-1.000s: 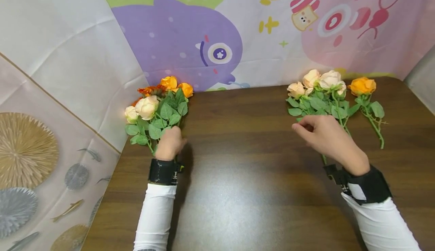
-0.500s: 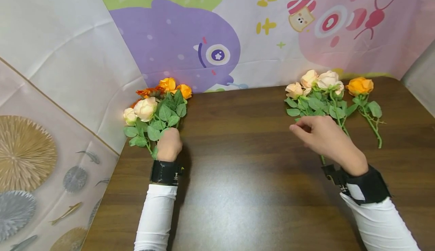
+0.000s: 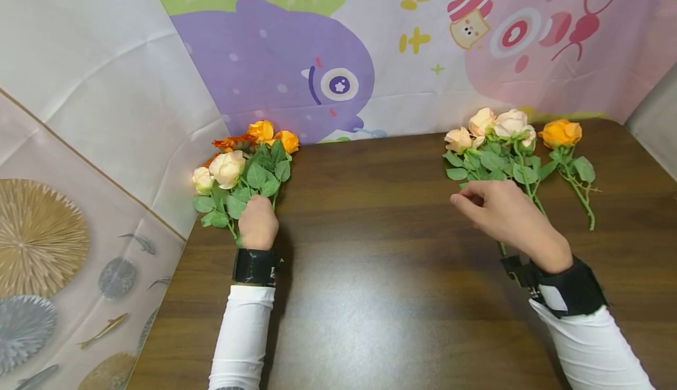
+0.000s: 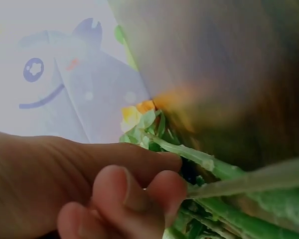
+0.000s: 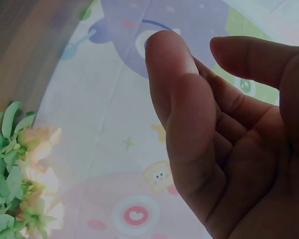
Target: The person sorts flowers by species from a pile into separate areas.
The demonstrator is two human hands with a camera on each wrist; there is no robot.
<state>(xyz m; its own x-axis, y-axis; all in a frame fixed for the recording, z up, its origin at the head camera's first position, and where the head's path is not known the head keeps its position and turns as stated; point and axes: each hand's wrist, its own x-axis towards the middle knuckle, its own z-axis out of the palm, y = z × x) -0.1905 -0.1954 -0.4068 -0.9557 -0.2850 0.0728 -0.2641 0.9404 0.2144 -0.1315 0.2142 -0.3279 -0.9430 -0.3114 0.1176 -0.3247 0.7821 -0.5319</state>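
Note:
At the table's left side lies a bunch of artificial flowers, with cream roses [image 3: 227,168] and orange blooms [image 3: 261,129] over green leaves. My left hand [image 3: 258,222] is low over the stems of this bunch. In the left wrist view, its thumb and fingertips pinch a pale green flower stem [image 4: 224,186], and other stems run close beneath. My right hand [image 3: 499,214] hovers with loosely bent fingers and nothing between them. Below and behind it lies a second bunch of peach and cream roses [image 3: 512,124], its stems partly hidden by the hand.
A single orange rose [image 3: 562,134] lies apart at the far right of the brown wooden table [image 3: 365,249]. Behind the table hangs a printed cloth [image 3: 296,61] with cartoon figures. A pale patterned cloth [image 3: 174,114] borders the left edge.
My left hand has shifted slightly left over the stems, and its fingers have drawn in. The right hand stays in place, and the flowers lie nearly as before.

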